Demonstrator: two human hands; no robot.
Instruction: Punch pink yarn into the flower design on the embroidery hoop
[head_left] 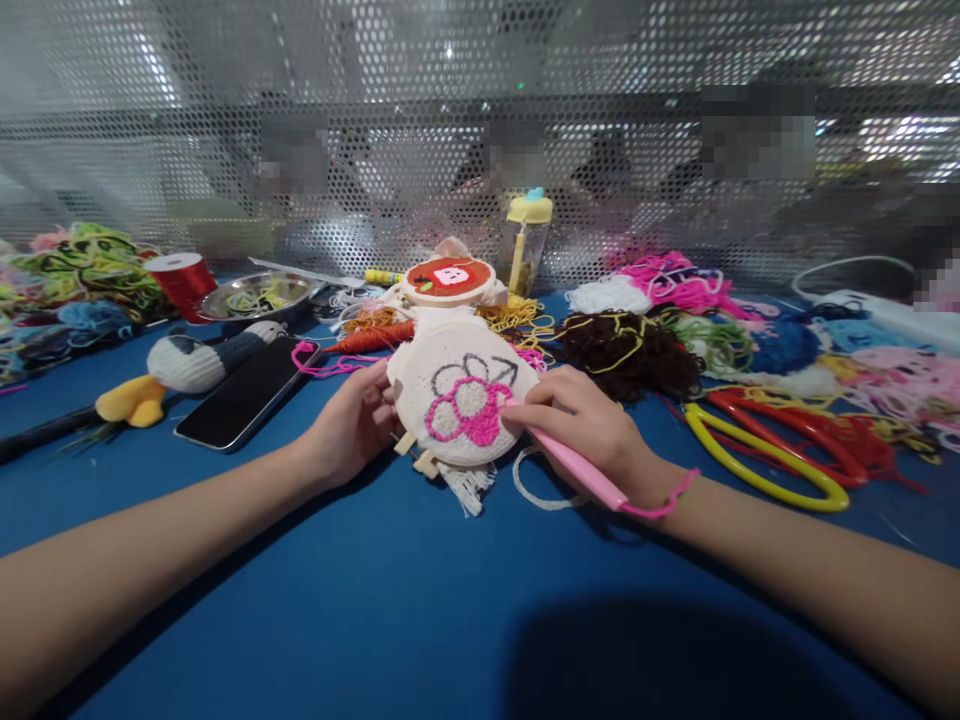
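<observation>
My left hand [358,425] grips the left edge of an embroidery hoop [466,340], its fingers partly hidden behind the cloth. The cream fabric carries a grape-like drawing with several round outlines; some are worked in pink and white loops, others only drawn in dark line. Closed around a pink punch needle pen [581,468], my right hand [592,420] rests at the right side of the hoop, the pen's tip end at the pink stitches. Pink yarn [667,508] trails from the pen's rear end. Wooden clamp ends and a white fringe hang below the hoop.
Behind stands a second hoop with red stitching [450,278], near a yellow-lidded bottle [529,240]. At left lie a phone [247,395], a stuffed bird-like toy [180,360], a metal dish [259,297] and a red spool [180,283]. Yarn heaps [630,350] and yellow hoop [765,460] sit right.
</observation>
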